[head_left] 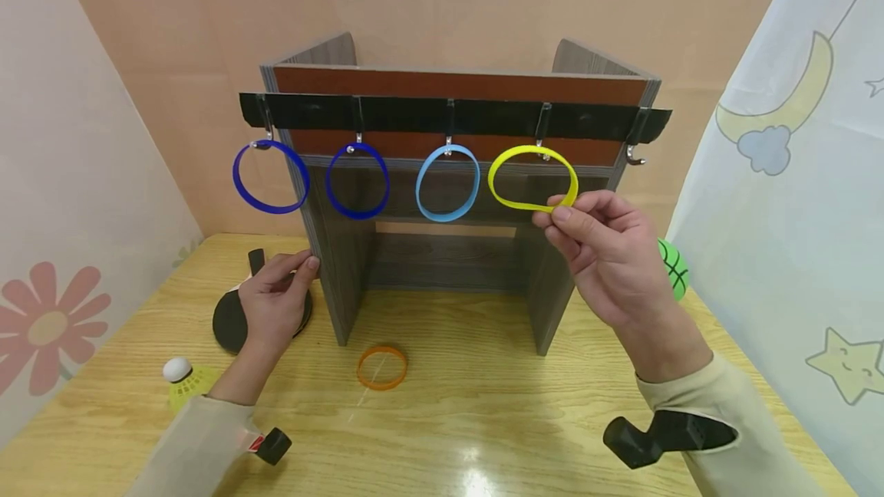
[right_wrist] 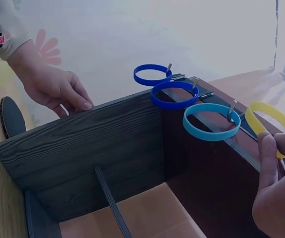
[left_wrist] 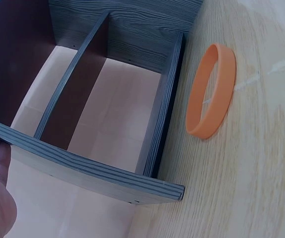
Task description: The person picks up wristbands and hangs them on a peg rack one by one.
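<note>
1. Shelf (head_left: 428,81): left hand (head_left: 275,301) touches its side; can't tell if fingers grip.
2. Right hand (head_left: 615,263): nearer; fingers pinch the yellow band (head_left: 526,149) low on its right.
3. Band: up-left of those fingers, longest sideways.
4. Hook (head_left: 546,157): by the band's top.

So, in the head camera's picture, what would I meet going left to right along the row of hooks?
Dark blue wristband, second dark blue wristband, light blue wristband, yellow wristband pinched by the right hand, bare metal hook.
</note>
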Tool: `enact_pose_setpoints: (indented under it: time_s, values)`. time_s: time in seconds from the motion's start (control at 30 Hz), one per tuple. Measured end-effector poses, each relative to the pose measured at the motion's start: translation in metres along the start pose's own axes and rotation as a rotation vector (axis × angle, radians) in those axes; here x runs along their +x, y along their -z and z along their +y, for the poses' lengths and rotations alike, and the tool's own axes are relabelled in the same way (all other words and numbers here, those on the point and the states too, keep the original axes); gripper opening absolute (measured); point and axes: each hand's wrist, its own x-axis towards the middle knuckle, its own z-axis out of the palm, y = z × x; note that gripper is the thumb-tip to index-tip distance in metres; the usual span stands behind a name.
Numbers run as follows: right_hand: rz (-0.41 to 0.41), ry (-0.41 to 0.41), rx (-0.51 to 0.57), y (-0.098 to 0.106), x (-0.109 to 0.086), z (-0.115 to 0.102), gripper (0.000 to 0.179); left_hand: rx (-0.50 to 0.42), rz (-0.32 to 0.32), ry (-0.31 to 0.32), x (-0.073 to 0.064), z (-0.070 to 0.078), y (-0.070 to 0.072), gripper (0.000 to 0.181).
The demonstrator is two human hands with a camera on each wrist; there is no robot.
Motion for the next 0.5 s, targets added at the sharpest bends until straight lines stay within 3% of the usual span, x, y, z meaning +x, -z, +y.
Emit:
enact_pose_setpoints:
  time_s: [0.27, 0.5]
  values:
    - [0.089, 0.008, 0.006, 0.0026, 0.0045, 0.0026, 0.012, -0.008, -0.002, -0.002, -0.0006, 0.0002, -0.0001, 0.012]
    - [0.131, 0.007, -0.019, 0.0084, 0.0062, 0.0072, 0.011, 0.060, 0.002, 0.002, -0.0007, 0.0006, 0.0002, 0.012]
